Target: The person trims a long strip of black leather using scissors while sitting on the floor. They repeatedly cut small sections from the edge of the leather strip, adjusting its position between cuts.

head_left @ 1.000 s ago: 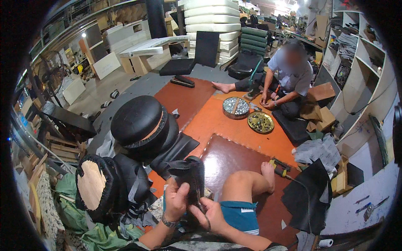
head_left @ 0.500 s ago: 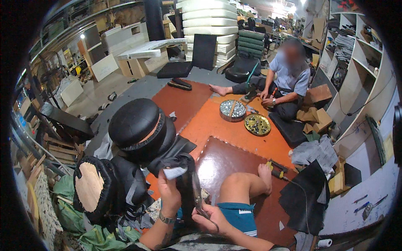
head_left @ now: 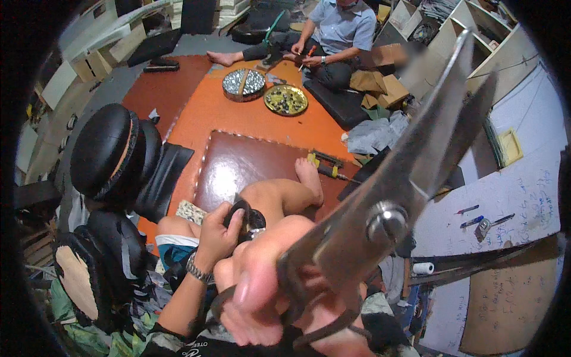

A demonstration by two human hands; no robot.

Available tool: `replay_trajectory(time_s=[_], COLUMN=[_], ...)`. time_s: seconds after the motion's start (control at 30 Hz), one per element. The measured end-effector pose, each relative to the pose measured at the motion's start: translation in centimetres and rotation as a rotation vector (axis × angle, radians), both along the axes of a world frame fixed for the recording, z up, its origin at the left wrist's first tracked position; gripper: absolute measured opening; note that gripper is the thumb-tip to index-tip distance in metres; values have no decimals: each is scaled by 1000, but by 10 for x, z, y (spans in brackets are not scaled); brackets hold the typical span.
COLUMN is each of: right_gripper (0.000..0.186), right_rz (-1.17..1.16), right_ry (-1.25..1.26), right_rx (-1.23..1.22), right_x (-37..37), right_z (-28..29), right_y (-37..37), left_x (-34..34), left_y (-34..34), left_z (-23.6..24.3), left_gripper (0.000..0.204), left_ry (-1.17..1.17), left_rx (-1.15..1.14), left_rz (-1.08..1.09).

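Large and close in front rises a pair of metal scissors [head_left: 380,229], its blades slightly apart and pointing to the upper right. My right hand [head_left: 267,279] is closed round its handles, fingers through the loops. Just left of it, my left hand [head_left: 217,238] pinches a dark, limp piece of black material [head_left: 256,220] over my lap. Part of that piece is hidden behind my right hand. My bent leg [head_left: 270,199] lies beyond both hands.
A person [head_left: 342,30] sits on the floor ahead, handling a small tool. Nearby are a round tin [head_left: 232,89] of silvery bits and a yellow dish [head_left: 273,107]. Black round cushions [head_left: 101,149] stand left. A staple gun [head_left: 324,169] lies by my foot; white boards [head_left: 517,220] are right.
The scissors have risen from my lap toward the camera in my right hand. My left hand has lowered with the black material. The view has tilted down and turned right.
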State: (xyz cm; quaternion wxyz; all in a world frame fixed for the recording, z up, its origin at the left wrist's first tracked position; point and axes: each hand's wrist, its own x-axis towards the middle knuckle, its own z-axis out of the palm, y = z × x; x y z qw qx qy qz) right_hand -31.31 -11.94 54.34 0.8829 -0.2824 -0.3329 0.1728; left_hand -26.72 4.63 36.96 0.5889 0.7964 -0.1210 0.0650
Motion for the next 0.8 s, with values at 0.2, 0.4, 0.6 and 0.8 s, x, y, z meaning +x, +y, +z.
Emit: replay_trajectory(time_s=[0.2, 0.4, 0.6, 0.8], right_gripper=[75, 62, 45, 34], right_rz=[-27, -317, -669, -660], right_ry=[82, -3, 295, 208], right_rx=[-216, -545, -1038, -1571], right_x=[5, -1, -3, -33], right_z=[23, 8, -67, -137], right_y=[0, -19, -74, -132], left_x=[3, -3, -11, -18], left_y=[-8, -3, 5, -7], left_z=[-31, -36, -33, -35], left_gripper=[12, 46, 67, 71], left_ry=[32, -26, -294, -343], left_rx=[76, 1, 176, 250], left_rz=[-4, -58, -92, -43])
